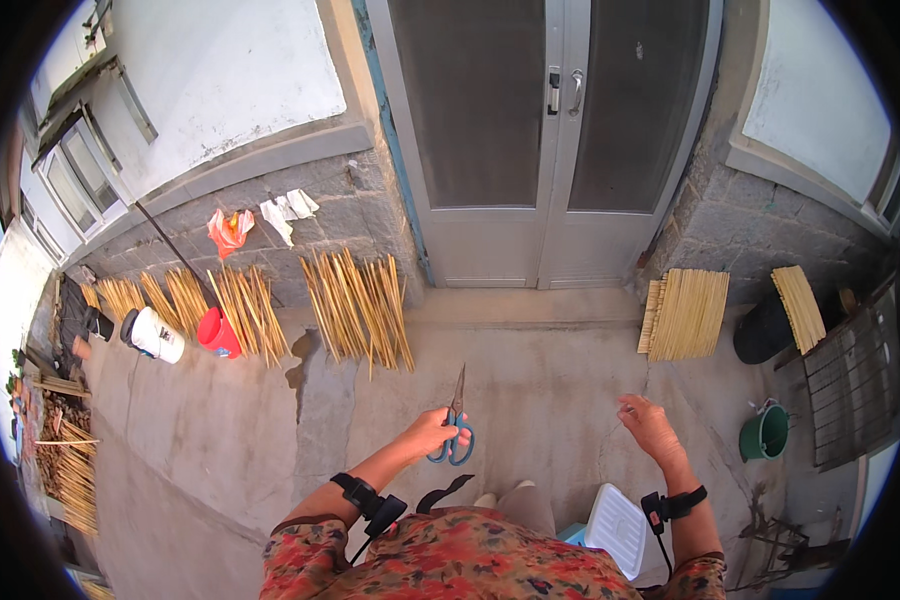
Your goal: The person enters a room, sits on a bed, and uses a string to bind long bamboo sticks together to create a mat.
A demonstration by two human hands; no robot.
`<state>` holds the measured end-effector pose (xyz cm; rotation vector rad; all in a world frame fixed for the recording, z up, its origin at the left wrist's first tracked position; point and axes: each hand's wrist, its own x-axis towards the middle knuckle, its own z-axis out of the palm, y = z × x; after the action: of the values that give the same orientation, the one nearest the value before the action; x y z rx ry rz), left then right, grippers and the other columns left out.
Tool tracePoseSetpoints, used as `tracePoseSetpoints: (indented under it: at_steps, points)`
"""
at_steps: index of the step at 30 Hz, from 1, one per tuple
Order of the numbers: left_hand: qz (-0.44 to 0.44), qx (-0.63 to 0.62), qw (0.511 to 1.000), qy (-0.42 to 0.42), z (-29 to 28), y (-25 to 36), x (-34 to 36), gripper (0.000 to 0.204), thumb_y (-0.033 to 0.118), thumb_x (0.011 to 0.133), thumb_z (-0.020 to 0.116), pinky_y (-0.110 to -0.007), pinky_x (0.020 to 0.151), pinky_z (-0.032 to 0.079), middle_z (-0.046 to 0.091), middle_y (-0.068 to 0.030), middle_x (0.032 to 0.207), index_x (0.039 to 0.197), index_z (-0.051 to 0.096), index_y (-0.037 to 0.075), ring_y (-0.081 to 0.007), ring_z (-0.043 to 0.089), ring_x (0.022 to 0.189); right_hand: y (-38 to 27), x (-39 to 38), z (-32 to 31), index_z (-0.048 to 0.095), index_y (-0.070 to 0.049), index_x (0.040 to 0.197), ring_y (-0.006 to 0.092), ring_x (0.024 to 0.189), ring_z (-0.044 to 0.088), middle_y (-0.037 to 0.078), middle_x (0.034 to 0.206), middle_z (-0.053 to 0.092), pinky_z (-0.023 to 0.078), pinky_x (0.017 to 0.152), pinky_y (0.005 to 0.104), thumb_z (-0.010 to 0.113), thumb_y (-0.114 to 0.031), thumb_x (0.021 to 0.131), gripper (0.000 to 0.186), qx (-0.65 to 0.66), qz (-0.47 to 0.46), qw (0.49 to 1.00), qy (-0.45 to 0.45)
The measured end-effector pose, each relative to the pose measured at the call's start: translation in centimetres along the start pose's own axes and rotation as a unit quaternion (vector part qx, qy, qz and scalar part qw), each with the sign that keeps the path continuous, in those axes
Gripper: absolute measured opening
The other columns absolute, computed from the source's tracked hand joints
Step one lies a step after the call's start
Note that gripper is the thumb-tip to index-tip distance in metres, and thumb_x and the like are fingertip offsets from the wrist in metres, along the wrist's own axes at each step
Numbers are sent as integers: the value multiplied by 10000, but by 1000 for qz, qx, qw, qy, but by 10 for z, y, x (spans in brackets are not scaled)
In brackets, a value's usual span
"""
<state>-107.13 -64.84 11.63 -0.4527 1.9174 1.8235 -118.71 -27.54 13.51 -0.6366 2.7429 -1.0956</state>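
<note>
My left hand [428,434] grips a pair of scissors [457,420] with blue handles, the blades pointing up and away from me. My right hand [648,424] is raised at the right, fingers pinched on what looks like a thin thread, barely visible. Both wrists carry black bands with small devices. A white plastic stool [617,527] stands by my right knee.
Bundles of split bamboo sticks [359,305] lean against the stone wall; a tied mat of sticks [686,313] stands right of the grey double door [553,140]. A red bucket [218,333], a white bucket [156,335] and a green bucket [766,432] sit on the concrete.
</note>
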Motion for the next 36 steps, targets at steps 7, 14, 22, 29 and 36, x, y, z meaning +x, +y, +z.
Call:
tracePoseSetpoints:
  at_steps: [7,14,22,29,36]
  points:
    - [47,-42,994,93,-18,32,64,284,63,822,482,-264,593,451,619,-80,902,1098,514,4,-137,589,786,18,191,-45,547,-33,1066,173,729,596,109,824,595,480,664,290,580,-108,800,278,57,-39,997,-34]
    - [17,-14,989,147,-33,27,94,273,101,777,547,-244,630,466,633,-77,748,1021,562,-19,-120,626,740,-37,401,-93,522,-46,1130,136,801,569,52,906,573,461,694,263,525,-184,849,313,198,-16,979,52]
    - [-5,67,996,54,-74,33,183,293,177,768,567,-258,612,454,638,-81,730,997,580,-5,-129,603,671,-47,587,-112,488,-27,1163,279,1030,538,168,1081,569,410,887,345,547,-230,816,407,179,-2,941,287]
    - [1,94,995,26,-106,100,264,256,179,768,557,-286,504,439,629,-89,697,962,586,14,-134,564,547,-50,635,-124,577,-14,1005,244,885,563,132,941,593,431,807,347,542,-305,817,348,99,1,933,345]
    - [-14,186,980,-72,-113,152,348,232,110,796,548,-259,488,440,620,-86,750,1001,556,2,-132,586,611,-36,602,-144,551,-15,813,95,668,475,11,682,537,413,647,251,512,-335,857,325,209,-55,953,212]
